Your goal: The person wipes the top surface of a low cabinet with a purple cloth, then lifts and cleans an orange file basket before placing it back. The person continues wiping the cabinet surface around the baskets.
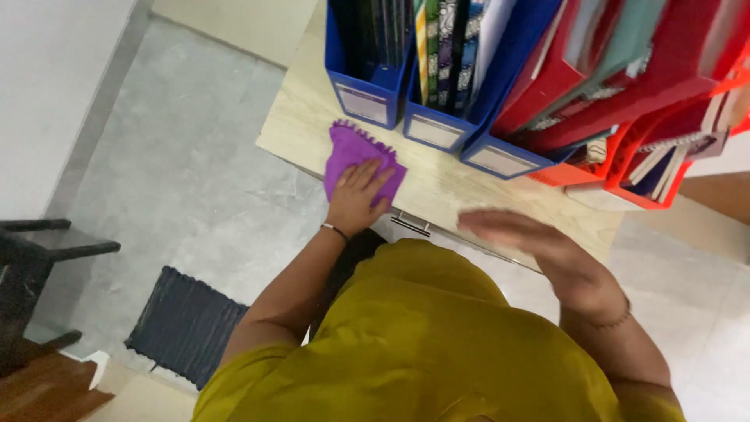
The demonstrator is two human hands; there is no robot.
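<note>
Left hand spread flat on purple cloth on table, right hand open, blurred, hovering at table edge, blue files with pale rectangular labels, red files tilted behind.

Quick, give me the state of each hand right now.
Left hand: flat and open, pressing down on the purple cloth on the desk top.
Right hand: open, blurred, holding nothing, over the desk edge.

Blue file holders, red file holders, dark floor mat, black chair
</note>
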